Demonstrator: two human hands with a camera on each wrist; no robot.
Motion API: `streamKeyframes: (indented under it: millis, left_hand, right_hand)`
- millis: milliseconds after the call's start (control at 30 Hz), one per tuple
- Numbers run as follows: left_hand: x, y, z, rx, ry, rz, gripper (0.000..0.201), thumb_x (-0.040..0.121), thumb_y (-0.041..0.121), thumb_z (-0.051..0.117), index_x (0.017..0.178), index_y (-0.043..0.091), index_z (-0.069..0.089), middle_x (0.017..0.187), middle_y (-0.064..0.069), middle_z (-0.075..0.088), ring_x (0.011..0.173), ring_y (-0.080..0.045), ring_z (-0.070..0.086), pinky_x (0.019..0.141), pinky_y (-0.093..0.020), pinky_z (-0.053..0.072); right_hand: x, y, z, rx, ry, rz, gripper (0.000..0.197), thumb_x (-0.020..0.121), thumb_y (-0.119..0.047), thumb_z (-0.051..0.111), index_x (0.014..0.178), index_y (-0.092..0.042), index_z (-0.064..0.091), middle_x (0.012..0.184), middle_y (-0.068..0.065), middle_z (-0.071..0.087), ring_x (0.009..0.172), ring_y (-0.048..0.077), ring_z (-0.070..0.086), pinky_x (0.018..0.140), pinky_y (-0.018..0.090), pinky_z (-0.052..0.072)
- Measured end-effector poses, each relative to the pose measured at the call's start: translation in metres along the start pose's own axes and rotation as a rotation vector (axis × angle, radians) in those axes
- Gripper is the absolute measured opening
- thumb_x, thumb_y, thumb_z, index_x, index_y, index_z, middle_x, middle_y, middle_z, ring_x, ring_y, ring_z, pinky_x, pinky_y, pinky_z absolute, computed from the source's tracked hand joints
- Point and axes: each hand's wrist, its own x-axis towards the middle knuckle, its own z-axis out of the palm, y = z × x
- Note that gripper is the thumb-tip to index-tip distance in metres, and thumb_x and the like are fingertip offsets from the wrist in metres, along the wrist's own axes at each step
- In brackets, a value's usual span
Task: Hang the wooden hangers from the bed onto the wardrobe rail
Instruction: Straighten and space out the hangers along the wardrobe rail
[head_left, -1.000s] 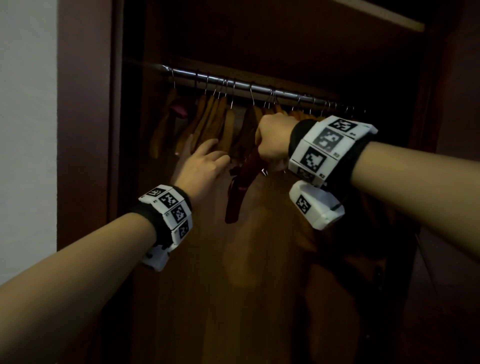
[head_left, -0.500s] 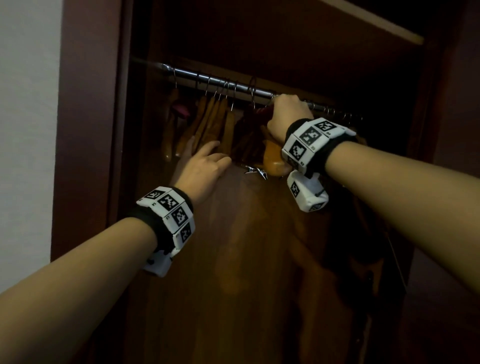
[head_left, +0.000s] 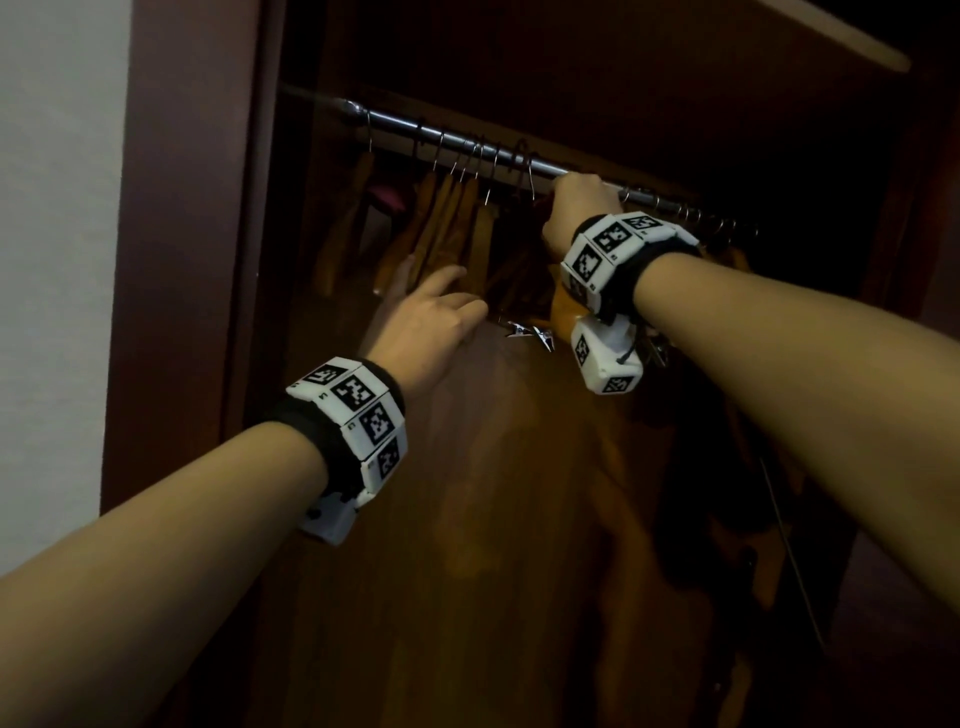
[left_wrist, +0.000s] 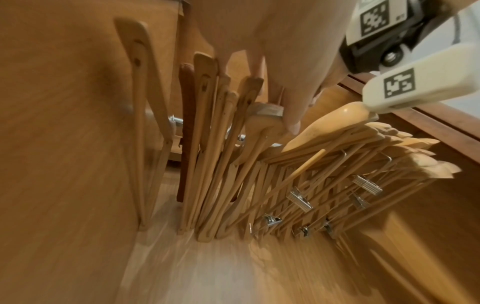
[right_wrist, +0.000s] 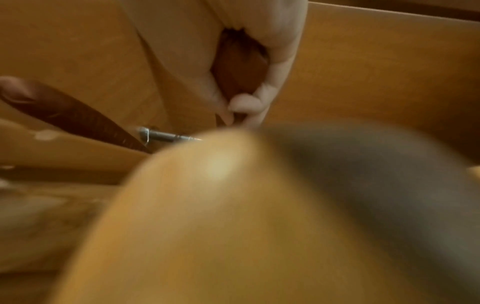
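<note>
dim wardrobe rail (head_left: 447, 140) is crossing the upper centre, where the right hand (head_left: 579, 208) is curling its fingers around a dark hanger (right_wrist: 78, 119). left hand (head_left: 431, 322), fingers loosely spread, is holding back the hung hangers (left_wrist: 207, 144); if they are swinging in, the hook is likely missing.

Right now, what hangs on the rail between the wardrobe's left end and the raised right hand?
In the head view, a row of wooden hangers hangs by wire hooks on the metal rail, left of the right hand. The left hand reaches toward them.

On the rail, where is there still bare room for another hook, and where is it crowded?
Bare rail shows between the lone end hook and the left bunch of hangers. Right of the right hand, hooks sit packed. The left hand reaches flat toward the left bunch.
</note>
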Motion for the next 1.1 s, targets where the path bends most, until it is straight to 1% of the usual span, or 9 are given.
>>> streamKeyframes:
  millis: [233, 367, 467, 600, 767, 833, 967, 1033, 1100]
  left_hand:
    - [0.0, 0.001, 0.001, -0.01, 0.013, 0.003, 0.016, 0.089, 0.009, 0.054, 0.101, 0.012, 0.064, 0.121, -0.005, 0.064, 0.137, -0.028, 0.035, 0.109, -0.061, 0.011]
    - [-0.001, 0.001, 0.0, -0.014, 0.046, 0.019, 0.013, 0.081, 0.003, 0.063, 0.091, 0.011, 0.065, 0.112, -0.008, 0.068, 0.13, -0.033, 0.044, 0.104, -0.065, 0.018]
    - [-0.001, 0.0, 0.002, -0.02, 0.068, 0.045, 0.015, 0.074, 0.0, 0.069, 0.082, 0.011, 0.064, 0.104, -0.009, 0.071, 0.122, -0.036, 0.052, 0.098, -0.068, 0.026]
    - [-0.001, 0.0, 0.002, -0.026, 0.051, 0.023, 0.009, 0.082, 0.004, 0.062, 0.086, 0.011, 0.063, 0.113, -0.007, 0.068, 0.13, -0.032, 0.044, 0.105, -0.065, 0.018]
    - [-0.001, -0.002, 0.003, -0.03, 0.062, 0.024, 0.011, 0.084, 0.006, 0.06, 0.093, 0.011, 0.064, 0.115, -0.006, 0.067, 0.132, -0.031, 0.042, 0.106, -0.062, 0.017]
    - [-0.001, -0.002, 0.004, -0.028, 0.07, 0.03, 0.011, 0.082, 0.005, 0.062, 0.09, 0.012, 0.064, 0.113, -0.006, 0.068, 0.131, -0.031, 0.043, 0.106, -0.062, 0.018]
    - [-0.002, -0.001, 0.004, -0.034, 0.083, 0.04, 0.011, 0.079, 0.003, 0.065, 0.081, 0.014, 0.061, 0.111, -0.008, 0.069, 0.129, -0.033, 0.045, 0.104, -0.064, 0.021]
    - [-0.002, -0.001, 0.004, -0.038, 0.093, 0.052, 0.013, 0.077, 0.002, 0.066, 0.079, 0.014, 0.06, 0.109, -0.008, 0.069, 0.127, -0.033, 0.047, 0.102, -0.065, 0.024]
    - [-0.002, -0.001, 0.003, -0.038, 0.104, 0.062, 0.016, 0.074, 0.001, 0.068, 0.077, 0.014, 0.06, 0.106, -0.008, 0.07, 0.124, -0.034, 0.05, 0.1, -0.066, 0.025]
  right_hand:
    - [0.004, 0.002, 0.002, 0.057, 0.072, 0.008, 0.026, 0.091, -0.005, 0.053, 0.116, -0.003, 0.059, 0.117, 0.016, 0.06, 0.107, 0.032, 0.059, 0.081, 0.034, 0.049]
    - [0.005, 0.002, 0.002, 0.067, 0.096, 0.022, 0.026, 0.092, -0.006, 0.052, 0.117, -0.003, 0.058, 0.117, 0.015, 0.059, 0.107, 0.032, 0.059, 0.078, 0.033, 0.048]
    - [0.01, 0.006, 0.0, 0.08, 0.135, 0.018, 0.031, 0.091, -0.005, 0.051, 0.123, -0.006, 0.055, 0.123, 0.015, 0.054, 0.112, 0.033, 0.055, 0.085, 0.037, 0.048]
    - [0.021, 0.008, 0.003, 0.079, 0.089, 0.047, 0.034, 0.091, -0.004, 0.05, 0.125, -0.005, 0.054, 0.129, 0.016, 0.05, 0.113, 0.035, 0.053, 0.087, 0.038, 0.046]
    - [0.02, 0.007, 0.017, 0.082, -0.122, 0.046, 0.041, 0.091, -0.011, 0.052, 0.131, -0.004, 0.042, 0.145, 0.016, 0.018, 0.117, 0.036, 0.046, 0.1, 0.035, 0.043]
    - [0.02, 0.009, 0.024, 0.176, -0.122, 0.047, 0.047, 0.089, -0.008, 0.055, 0.133, -0.004, 0.037, 0.146, 0.014, 0.014, 0.121, 0.034, 0.043, 0.099, 0.034, 0.044]
    - [0.021, 0.016, 0.025, 0.345, 0.052, 0.048, 0.049, 0.085, -0.002, 0.059, 0.129, -0.009, 0.038, 0.139, 0.013, 0.03, 0.115, 0.032, 0.049, 0.083, 0.029, 0.045]
    - [0.021, 0.015, 0.024, 0.302, 0.115, 0.004, 0.045, 0.086, -0.006, 0.061, 0.127, -0.009, 0.043, 0.135, 0.012, 0.038, 0.118, 0.032, 0.048, 0.089, 0.035, 0.045]
    - [0.019, 0.014, 0.026, 0.242, 0.055, -0.037, 0.051, 0.085, -0.013, 0.066, 0.132, -0.011, 0.044, 0.138, 0.011, 0.038, 0.124, 0.03, 0.044, 0.098, 0.038, 0.041]
